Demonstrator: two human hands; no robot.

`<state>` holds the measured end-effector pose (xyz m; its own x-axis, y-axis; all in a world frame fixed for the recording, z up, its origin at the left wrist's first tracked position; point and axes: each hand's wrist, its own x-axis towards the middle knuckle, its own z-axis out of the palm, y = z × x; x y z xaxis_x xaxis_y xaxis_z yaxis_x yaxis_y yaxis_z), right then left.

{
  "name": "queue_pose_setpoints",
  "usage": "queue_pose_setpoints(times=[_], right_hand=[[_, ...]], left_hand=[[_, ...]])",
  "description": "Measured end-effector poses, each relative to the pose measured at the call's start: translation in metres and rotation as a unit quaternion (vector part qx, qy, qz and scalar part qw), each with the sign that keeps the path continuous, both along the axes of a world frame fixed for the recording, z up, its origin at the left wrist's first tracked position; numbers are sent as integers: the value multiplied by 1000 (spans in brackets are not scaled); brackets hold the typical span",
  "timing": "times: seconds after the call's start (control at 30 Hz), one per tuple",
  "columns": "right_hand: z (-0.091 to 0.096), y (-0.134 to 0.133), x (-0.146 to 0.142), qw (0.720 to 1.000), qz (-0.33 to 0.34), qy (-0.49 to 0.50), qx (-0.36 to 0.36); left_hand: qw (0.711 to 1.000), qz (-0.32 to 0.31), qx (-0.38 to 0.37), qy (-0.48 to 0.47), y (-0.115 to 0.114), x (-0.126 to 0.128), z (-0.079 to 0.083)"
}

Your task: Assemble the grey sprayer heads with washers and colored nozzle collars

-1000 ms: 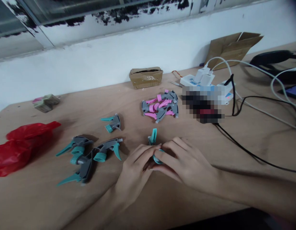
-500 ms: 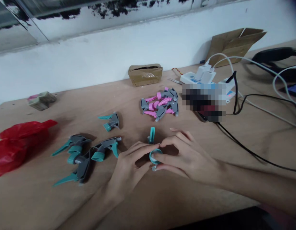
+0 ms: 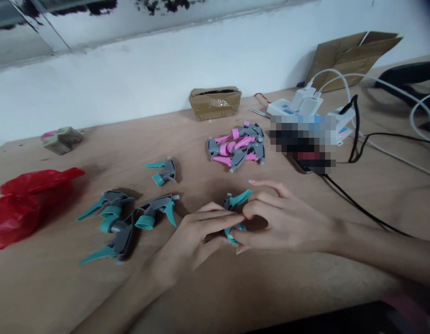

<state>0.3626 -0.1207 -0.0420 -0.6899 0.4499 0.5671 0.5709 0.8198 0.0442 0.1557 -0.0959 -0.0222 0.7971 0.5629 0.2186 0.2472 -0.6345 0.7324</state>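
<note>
Both my hands meet at the middle of the wooden table on one teal and grey spray trigger head. My left hand pinches it from the left with the fingers closed. From the right, my right hand grips it, thumb and fingers curled round its teal collar. Its teal lever sticks up between my fingers. To the left lies a group of teal trigger heads, with one more teal trigger head apart behind them. A pile of pink and grey trigger heads lies behind my hands.
A red plastic bag lies at the left edge. A small cardboard box stands by the wall, a larger open carton at the back right. A white power strip with chargers and several cables fills the right side.
The trigger head has turned in my hands: its teal lever, upright before, now tilts to the right. My fingers have closed tighter round its collar. The view shifted slightly.
</note>
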Motion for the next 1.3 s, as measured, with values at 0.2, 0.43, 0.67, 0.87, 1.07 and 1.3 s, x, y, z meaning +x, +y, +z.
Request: queue_pose_setpoints(times=[0.2, 0.43, 0.67, 0.87, 1.07, 1.3], right_hand=[[6, 2, -5, 1000, -1, -6, 25], [6, 5, -6, 999, -8, 9, -34], [-4, 3, 5, 983, 29, 142, -111], [-1, -9, -10, 885, -19, 343, -315], [-2, -15, -21, 824, -72, 397, -398], [-13, -7, -23, 729, -9, 437, -527]], left_hand=[[1000, 7, 0, -9, 2, -1, -6], [999, 39, -32, -10, 2, 0, -4], [992, 61, -112, -5, 2, 2, 0], [993, 80, -88, -21, -5, 5, -8], [994, 96, -35, -29, -11, 4, -13], [992, 99, 69, -19, -14, 5, -15]])
